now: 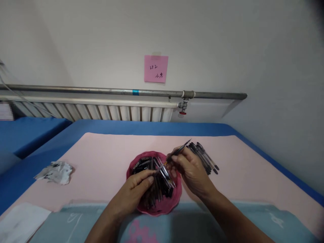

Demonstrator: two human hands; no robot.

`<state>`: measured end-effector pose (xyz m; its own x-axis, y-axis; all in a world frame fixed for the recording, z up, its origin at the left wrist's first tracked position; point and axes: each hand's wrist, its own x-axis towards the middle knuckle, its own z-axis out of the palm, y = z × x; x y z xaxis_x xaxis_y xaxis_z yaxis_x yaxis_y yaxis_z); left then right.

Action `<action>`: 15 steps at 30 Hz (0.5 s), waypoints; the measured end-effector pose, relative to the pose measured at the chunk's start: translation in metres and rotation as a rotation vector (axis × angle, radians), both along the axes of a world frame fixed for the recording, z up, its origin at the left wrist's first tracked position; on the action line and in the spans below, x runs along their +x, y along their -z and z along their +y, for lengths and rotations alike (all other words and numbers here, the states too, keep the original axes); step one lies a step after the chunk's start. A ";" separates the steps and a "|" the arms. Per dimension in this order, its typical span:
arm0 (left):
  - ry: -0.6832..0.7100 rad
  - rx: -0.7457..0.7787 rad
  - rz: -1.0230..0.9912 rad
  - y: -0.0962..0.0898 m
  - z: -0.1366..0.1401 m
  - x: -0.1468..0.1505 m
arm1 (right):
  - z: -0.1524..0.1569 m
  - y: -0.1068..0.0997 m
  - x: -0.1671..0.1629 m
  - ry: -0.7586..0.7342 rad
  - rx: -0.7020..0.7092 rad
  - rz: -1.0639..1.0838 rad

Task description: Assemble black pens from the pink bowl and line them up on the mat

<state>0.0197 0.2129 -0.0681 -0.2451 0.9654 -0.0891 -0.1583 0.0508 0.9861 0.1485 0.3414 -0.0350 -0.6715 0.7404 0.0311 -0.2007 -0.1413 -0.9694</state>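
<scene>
Over a pink basket (167,207), my left hand (134,190) pinches a clear pen barrel (159,168) between thumb and fingers. My right hand (189,168) is closed on a dark pen refill (183,145), its pointed tip up and to the right. A small orange part shows where the refill's rear end meets the barrel; how far it sits inside cannot be made out. Below both hands, the basket holds many black caps (144,163) and clear pen parts (165,175). Just right of my right hand lies a bunch of black-capped pens (204,157).
A pink sheet (106,152) covers the blue table (152,126). Crumpled plastic (57,172) lies at left, white paper (24,222) at the front left. Blue-green cloth (83,219) runs along the near edge. Behind stand a radiator (121,111) and a pipe (101,90).
</scene>
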 end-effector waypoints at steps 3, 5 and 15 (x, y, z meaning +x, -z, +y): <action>-0.019 -0.027 -0.021 0.000 0.000 0.001 | 0.003 -0.001 0.002 -0.006 0.019 -0.028; -0.012 -0.068 -0.044 -0.001 -0.001 0.001 | 0.005 -0.002 0.003 -0.015 0.006 -0.052; 0.013 -0.108 -0.186 -0.005 -0.002 0.004 | -0.005 -0.001 0.001 -0.145 0.077 -0.208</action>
<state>0.0232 0.2114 -0.0626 -0.2020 0.9509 -0.2345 -0.3354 0.1577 0.9288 0.1495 0.3368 -0.0339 -0.7680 0.6370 -0.0658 0.0206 -0.0780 -0.9967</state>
